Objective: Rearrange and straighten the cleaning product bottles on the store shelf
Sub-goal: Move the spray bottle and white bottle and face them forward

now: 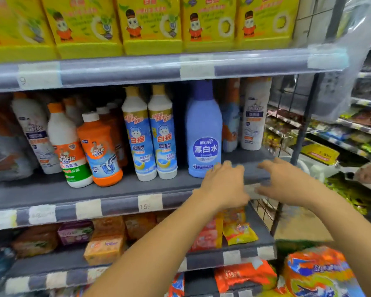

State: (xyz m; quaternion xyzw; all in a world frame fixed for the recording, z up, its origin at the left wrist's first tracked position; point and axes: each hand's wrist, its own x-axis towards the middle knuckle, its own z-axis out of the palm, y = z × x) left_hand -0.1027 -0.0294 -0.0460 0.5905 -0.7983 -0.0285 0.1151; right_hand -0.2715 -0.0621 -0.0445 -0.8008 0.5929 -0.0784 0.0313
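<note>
A shop aisle fills my view: a grey metal shelf [137, 189] carries the cleaning bottles, with yellow cardboard boxes [150, 24] lined up on the board above. Nearest my hands stands a tall periwinkle-blue plastic bottle [204, 133], upright near the shelf's front edge, its round dark-blue label facing me. Just to its left are two white bottles with gold caps and pale-blue labels [150, 133], upright and touching side by side. Further left, an orange bottle with a white cap [101, 151] leans leftward beside a white bottle with an orange cap and green base [68, 146]. A white cylindrical bottle [255, 116] sits further back on the right. My left hand [225, 185] is at the blue bottle's lower right corner, fingers lightly bent, grip released; I cannot tell whether it touches. My right hand [287, 181] hovers over bare shelf, fingers spread, grip released.
</note>
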